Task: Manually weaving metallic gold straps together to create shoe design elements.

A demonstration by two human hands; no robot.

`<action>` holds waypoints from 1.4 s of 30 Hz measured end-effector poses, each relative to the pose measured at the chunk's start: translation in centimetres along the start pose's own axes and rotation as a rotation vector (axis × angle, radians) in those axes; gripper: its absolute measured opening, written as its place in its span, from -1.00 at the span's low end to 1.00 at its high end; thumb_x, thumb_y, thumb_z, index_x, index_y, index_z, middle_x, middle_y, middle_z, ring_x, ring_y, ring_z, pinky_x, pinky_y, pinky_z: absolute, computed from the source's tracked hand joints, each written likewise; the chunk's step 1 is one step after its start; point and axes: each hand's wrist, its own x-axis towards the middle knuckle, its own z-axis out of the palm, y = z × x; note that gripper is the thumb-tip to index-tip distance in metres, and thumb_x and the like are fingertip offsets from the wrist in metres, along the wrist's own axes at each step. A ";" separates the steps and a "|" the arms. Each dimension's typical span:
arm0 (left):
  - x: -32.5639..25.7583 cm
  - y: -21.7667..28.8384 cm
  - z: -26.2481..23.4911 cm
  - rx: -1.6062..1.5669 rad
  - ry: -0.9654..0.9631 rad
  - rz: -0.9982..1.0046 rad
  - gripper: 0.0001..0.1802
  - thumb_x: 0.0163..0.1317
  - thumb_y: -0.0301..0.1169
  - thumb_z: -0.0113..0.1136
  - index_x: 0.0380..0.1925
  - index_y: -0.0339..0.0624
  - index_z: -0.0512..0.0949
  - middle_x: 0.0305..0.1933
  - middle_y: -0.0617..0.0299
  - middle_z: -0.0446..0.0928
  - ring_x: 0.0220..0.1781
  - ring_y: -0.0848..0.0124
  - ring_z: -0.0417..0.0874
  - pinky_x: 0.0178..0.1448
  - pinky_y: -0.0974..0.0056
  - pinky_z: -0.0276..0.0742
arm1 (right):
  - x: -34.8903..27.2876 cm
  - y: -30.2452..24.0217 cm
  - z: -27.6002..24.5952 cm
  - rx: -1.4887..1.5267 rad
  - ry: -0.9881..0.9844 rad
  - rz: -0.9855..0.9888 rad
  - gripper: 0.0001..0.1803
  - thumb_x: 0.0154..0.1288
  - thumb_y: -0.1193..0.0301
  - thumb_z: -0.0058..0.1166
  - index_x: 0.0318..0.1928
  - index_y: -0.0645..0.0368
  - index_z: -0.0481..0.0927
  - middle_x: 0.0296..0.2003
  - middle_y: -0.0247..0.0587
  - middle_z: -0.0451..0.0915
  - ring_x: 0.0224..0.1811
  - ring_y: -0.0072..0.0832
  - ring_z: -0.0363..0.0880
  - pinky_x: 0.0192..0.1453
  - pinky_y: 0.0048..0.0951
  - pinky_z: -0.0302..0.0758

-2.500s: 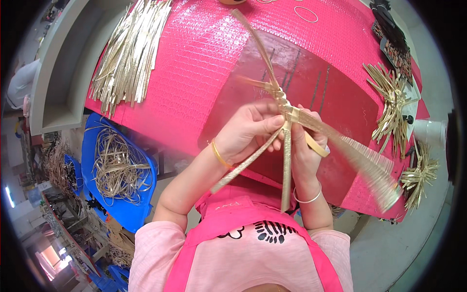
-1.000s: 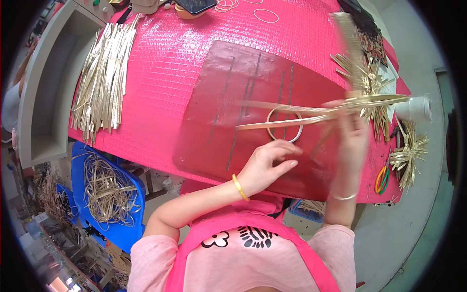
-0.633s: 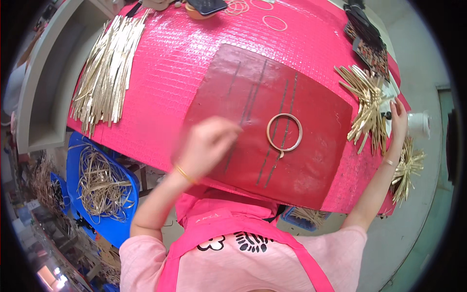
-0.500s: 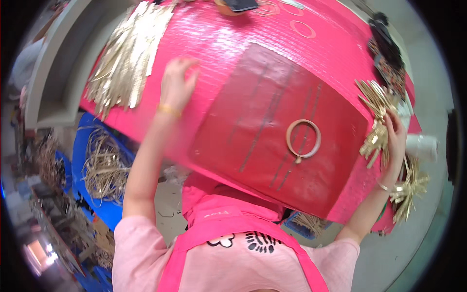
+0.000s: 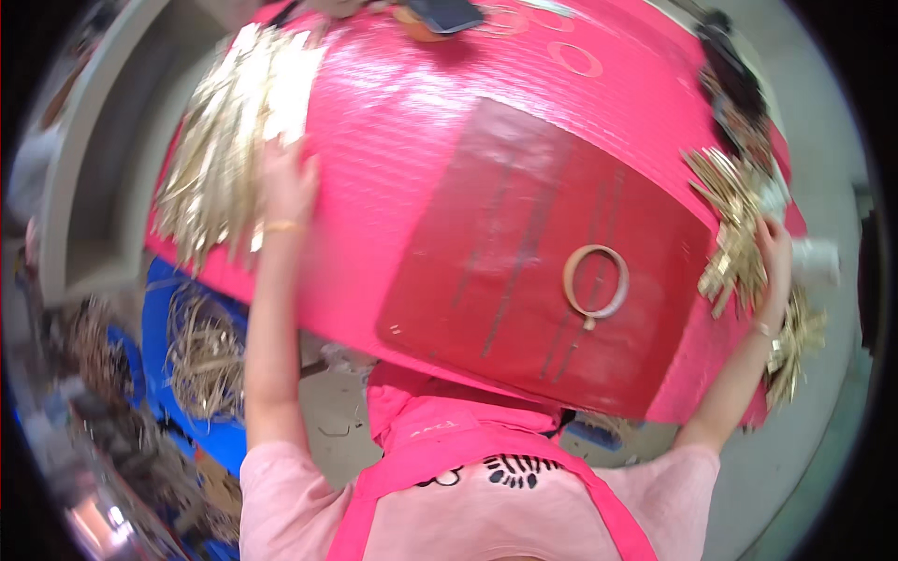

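Note:
Flat gold strips [image 5: 220, 140] lie in a wide bundle on the far left of the pink table. My left hand [image 5: 288, 182] is at the right edge of this bundle, thumb apart from the fingers, somewhat blurred; nothing shows in it. On the far right is a smaller, fanned bunch of gold strips [image 5: 732, 248]. My right hand [image 5: 774, 257] grips its right side, fingers bent over the strips. Between the hands lies a dark red mat [image 5: 468, 280] with dark lines. A ring-shaped roll of tape [image 5: 567, 280] rests on it, a small tab at its lower edge.
The pink-covered table [image 5: 374, 187] carries a dark phone-like object [image 5: 447, 13] and thin rings [image 5: 575, 59] at its far side. A black bundle [image 5: 730, 65] lies far right. Below the table's left edge, a blue bin [image 5: 164, 374] holds tangled strips. A grey frame [image 5: 56, 224] stands left.
My left hand has moved left across the pink table to the wide bundle of gold strips. The right hand stays at the smaller bunch. The whole view has shifted slightly.

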 end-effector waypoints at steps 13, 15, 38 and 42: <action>-0.3 12.2 -5.3 -0.516 -0.435 0.340 -0.73 -0.02 -0.51 0.04 -0.24 -0.30 0.45 -0.19 0.01 0.45 -0.12 0.20 0.47 -0.05 0.29 0.35 | 2.1 4.6 1.8 -0.058 -0.050 0.299 -0.59 -0.13 0.15 0.16 -0.47 0.30 0.50 -0.57 -0.19 0.49 -0.53 -0.53 0.42 -0.43 -0.48 0.33; -0.4 15.1 -5.8 -0.593 -0.469 0.363 -0.74 -0.01 -0.50 0.04 -0.25 -0.30 0.45 -0.23 0.03 0.47 -0.16 0.21 0.49 -0.08 0.30 0.36 | 1.5 4.3 1.1 -0.001 -0.036 0.285 -0.62 -0.11 0.19 0.15 -0.49 0.30 0.48 -0.59 -0.21 0.48 -0.55 -0.55 0.39 -0.45 -0.52 0.31; -5.3 34.6 -0.3 -1.614 -1.514 -0.165 -0.71 0.15 -0.38 -0.05 -0.18 -0.31 0.42 -0.20 0.15 0.48 -0.13 0.45 0.49 -0.04 0.40 0.37 | 0.0 0.0 3.9 -0.331 0.075 0.242 -0.47 -0.18 0.12 0.07 -0.16 0.16 0.45 -0.22 -0.06 0.49 -0.09 -0.23 0.41 -0.04 -0.16 0.23; -5.8 35.7 -0.1 -1.622 -1.518 -0.189 -0.68 0.14 -0.36 -0.04 -0.13 -0.31 0.39 -0.13 0.12 0.44 -0.08 0.44 0.45 0.01 0.38 0.33 | -2.4 -0.1 2.5 -0.219 0.238 0.161 -0.50 -0.15 0.17 0.08 -0.17 0.21 0.44 -0.26 -0.02 0.49 -0.19 -0.23 0.46 -0.11 -0.31 0.31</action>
